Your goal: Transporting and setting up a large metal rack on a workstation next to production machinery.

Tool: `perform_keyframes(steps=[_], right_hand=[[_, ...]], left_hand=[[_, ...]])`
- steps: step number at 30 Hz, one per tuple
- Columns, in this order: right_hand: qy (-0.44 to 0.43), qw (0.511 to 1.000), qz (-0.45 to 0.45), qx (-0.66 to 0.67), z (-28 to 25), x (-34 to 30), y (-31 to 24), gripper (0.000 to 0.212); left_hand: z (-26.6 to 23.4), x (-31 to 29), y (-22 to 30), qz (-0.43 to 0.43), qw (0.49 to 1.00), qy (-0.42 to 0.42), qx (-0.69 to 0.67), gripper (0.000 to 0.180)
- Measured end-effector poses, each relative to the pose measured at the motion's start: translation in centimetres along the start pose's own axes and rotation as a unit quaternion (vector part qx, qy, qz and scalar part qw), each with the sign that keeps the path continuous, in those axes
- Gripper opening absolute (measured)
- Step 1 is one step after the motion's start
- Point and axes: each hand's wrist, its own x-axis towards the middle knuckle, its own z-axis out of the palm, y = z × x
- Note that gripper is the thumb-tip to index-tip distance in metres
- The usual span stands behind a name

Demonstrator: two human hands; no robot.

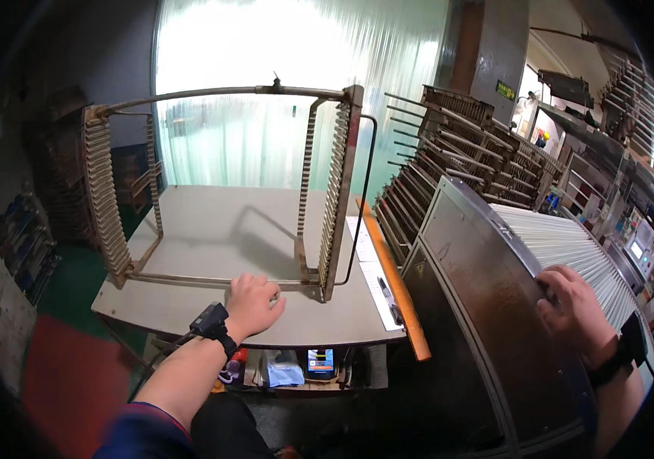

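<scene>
A tall metal rack (353,138) with slotted uprights stands on the pale table (212,210), its open frame facing me. My left hand (253,304) is closed at the rack's lower front bar, fingers bent over it; their tips are hidden. A black strap with a small box is around that wrist. At the right, my right hand (575,310) has its fingers curled over the upper edge of a metal machine (476,252). White rollers (571,237) lie side by side just beyond that edge.
An orange bar (389,275) runs along the table's right side, next to papers (369,264) and a pen. More metal racks (457,145) are stacked behind the machine. A shelf under the table holds small packages (285,369). A translucent strip curtain (266,145) hangs behind.
</scene>
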Motion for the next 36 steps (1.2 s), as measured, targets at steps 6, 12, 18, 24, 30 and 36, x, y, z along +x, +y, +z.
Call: perform_keyframes(steps=[6, 12, 18, 24, 30, 36], right_hand=[[-0.003, 1.0, -0.019, -0.016, 0.4, 0.0, 0.1, 0.039], [0.008, 1.0, -0.006, -0.005, 0.2, -0.1, 0.0, 0.039], [0.007, 1.0, -0.023, -0.012, 0.6, -0.4, -0.1, 0.04], [0.006, 1.0, -0.017, -0.003, -0.1, 0.0, -0.4, 0.04], [-0.004, 1.0, -0.009, -0.003, 0.4, -0.2, 0.3, 0.04], [-0.002, 1.0, -0.011, 0.004, 0.4, 0.0, 0.0, 0.04]], left_hand=[[0.8, -0.3, -0.4, 0.015, 1.0, -0.015, 0.003, 0.025], [0.2, -0.2, -0.2, 0.007, 1.0, 0.0, -0.016, 0.023], [0.4, -0.4, 0.2, 0.036, 0.997, 0.068, -0.013, 0.021], [0.2, -0.3, -0.2, 0.031, 0.998, 0.045, 0.007, 0.019], [1.0, -0.3, -0.2, 0.029, 0.998, 0.05, 0.015, 0.014], [0.8, -0.4, -0.1, 0.026, 0.999, 0.037, 0.029, 0.011]])
